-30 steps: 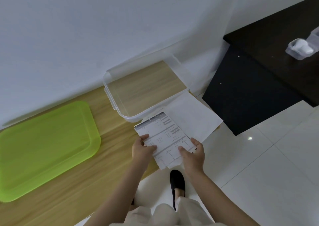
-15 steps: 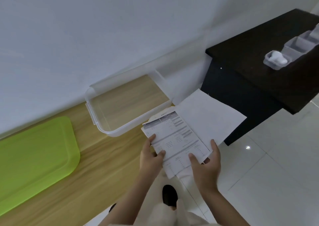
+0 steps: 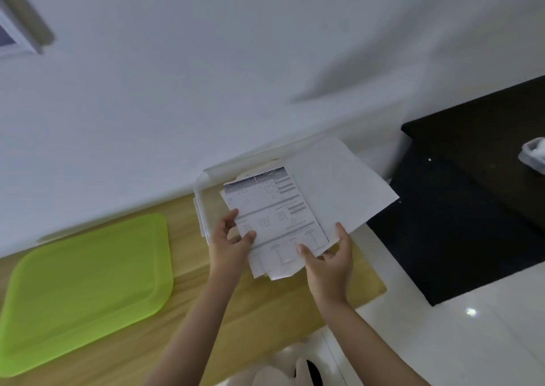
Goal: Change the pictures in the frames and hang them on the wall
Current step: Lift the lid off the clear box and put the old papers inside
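I hold a small stack of paper sheets above the wooden table. The top one is a printed sheet [image 3: 274, 217] with grey bars and fine text; a blank white sheet [image 3: 339, 191] fans out behind it to the right. My left hand [image 3: 231, 242] pinches the stack's left edge with thumb on top. My right hand [image 3: 328, 260] grips its lower right corner. A corner of a picture frame [image 3: 20, 36] hangs on the wall at the upper left.
A clear plastic box [image 3: 202, 205] stands on the wooden table [image 3: 265, 306] against the wall, mostly hidden behind the papers. A lime green lid [image 3: 85, 282] lies to the left. A black cabinet [image 3: 477, 208] with a small clear container [image 3: 533, 155] stands at right.
The view has tilted up and shifted right along the table. Both hands have carried the papers up in front of the clear box, and the frame corner has come into sight.
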